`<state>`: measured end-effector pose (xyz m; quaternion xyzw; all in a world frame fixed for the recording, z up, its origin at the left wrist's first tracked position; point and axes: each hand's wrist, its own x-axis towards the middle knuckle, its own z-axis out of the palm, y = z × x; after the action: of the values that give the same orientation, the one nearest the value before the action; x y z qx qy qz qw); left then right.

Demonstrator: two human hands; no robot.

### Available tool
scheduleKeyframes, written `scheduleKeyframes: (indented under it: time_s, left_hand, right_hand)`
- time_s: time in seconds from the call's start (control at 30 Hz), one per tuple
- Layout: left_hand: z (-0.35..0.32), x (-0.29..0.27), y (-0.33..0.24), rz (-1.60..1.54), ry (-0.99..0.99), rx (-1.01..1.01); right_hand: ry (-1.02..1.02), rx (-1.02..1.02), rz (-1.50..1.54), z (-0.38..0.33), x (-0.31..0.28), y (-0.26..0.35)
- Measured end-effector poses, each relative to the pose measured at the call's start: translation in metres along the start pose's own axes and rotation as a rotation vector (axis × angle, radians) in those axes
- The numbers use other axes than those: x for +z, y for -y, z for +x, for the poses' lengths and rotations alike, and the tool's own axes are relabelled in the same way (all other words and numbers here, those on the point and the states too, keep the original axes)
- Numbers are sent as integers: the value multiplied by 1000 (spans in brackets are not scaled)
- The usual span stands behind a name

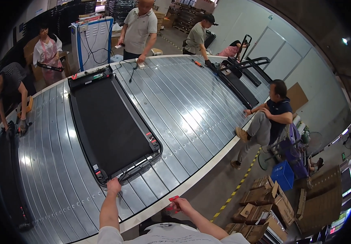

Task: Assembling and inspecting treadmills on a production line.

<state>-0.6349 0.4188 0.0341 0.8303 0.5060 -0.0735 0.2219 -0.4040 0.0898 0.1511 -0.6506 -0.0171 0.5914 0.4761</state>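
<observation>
A worker's left hand (113,186) bends, fingers curled, at the near end of a black treadmill deck (106,122) lying left of centre on a slatted metal conveyor (183,118); its exact grip cannot be told. The right hand (185,207), closed, holds a red object (174,199) by the near edge.

Blue-and-white cabinet (96,46) at the back, cables (86,40) dangling down its side and a load of clutter (89,17) on top, with a person in a pale polo (141,30) standing just beside it. There's an orange tool (198,64) lying near the far edge of the bench (183,118). Over on the right: someone in a dark shirt (280,116), a blue crate (282,175), a messy pile of cardboard boxes (257,213), and a yellow-black stripe (239,186) on the floor (221,183).
</observation>
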Motion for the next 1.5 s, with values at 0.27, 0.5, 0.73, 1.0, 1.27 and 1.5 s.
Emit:
scheduleKeyframes:
  time_s: [0.27, 0.5, 0.73, 1.0, 1.27, 1.5]
  left_hand:
    - [-1, 5, -5, -11, 95, -47]
    - [11, 5, -17, -27, 123, -55]
    - [5, -6, -29, 20, 165, -136]
    - [27, -11, -45, -4, 24, -96]
    - [15, -37, -27, 47, -13, -127]
    - [-18, -41, -36, 37, 30, -99]
  right_hand:
    - [-23, 28, -129, -30, 2, 4]
    - [-67, -11, -31, -37, 5, 8]
    - [-68, -26, -6, -39, -17, -11]
    - [-73, -38, 31, -45, -46, -33]
    - [-13, -113, 58, -29, -38, -25]
    - [145, -57, 48, 16, -25, -15]
